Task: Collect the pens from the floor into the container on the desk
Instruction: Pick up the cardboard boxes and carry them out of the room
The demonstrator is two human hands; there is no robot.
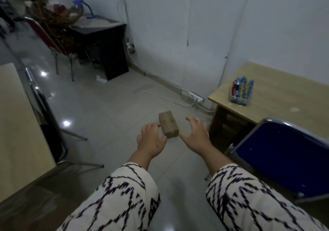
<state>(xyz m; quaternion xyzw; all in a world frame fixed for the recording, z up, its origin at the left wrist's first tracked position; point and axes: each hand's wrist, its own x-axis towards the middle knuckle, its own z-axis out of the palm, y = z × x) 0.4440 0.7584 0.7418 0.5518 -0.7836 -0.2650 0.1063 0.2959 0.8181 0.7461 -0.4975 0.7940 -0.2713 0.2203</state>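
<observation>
- Grey shiny tile floor (110, 109) fills most of the view, and I see no loose pens on it.
- Light wooden desk (277, 95) stands at the right, near the wall.
- Blue padded chair with a metal frame (284, 157) sits just beside that desk.
- Both arms in white sleeves with black marks (124, 195) reach out over the floor.
- Small brown cardboard box (168, 124) lies on the floor between the hands.
- See-through plastic container (241, 97) stands on the desk, already full of blue and other coloured pens (243, 88).
- Left hand (151, 140) is spread wide and seems to touch the box's side.
- Right hand (196, 134) is spread wide too, near the box, holding nothing.
- I think the pen job looks almost done.
- Next, the hands likely need to close on the box from both sides and lift it.
</observation>
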